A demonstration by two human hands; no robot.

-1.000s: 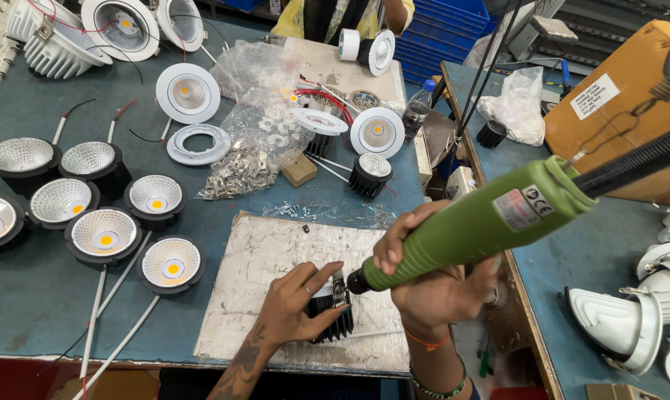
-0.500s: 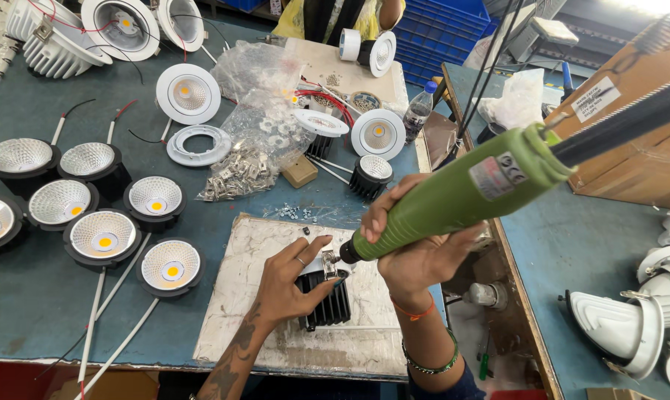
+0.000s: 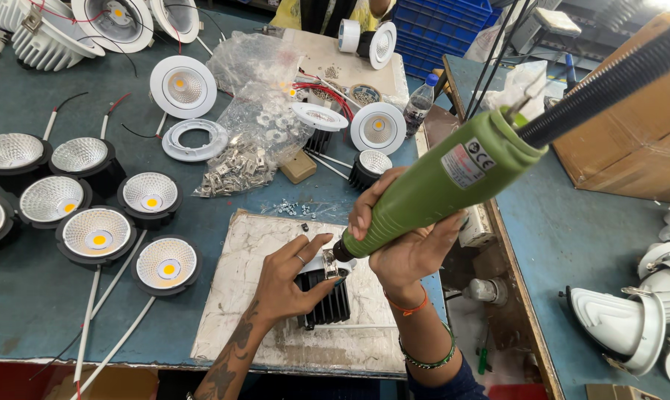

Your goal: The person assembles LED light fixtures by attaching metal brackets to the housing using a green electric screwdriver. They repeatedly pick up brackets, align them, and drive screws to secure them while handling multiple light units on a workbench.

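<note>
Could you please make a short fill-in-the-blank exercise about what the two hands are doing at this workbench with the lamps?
1. The right hand grips an electric screwdriver whose body is ____ in colour.
2. The left hand steadies a finned heat sink that is ____ in colour.
3. The heat sink rests on a worn ____ board on the blue table.
4. The plastic water bottle behind the lamps has a ____ cap.

Missing words: green; black; white; blue
</note>
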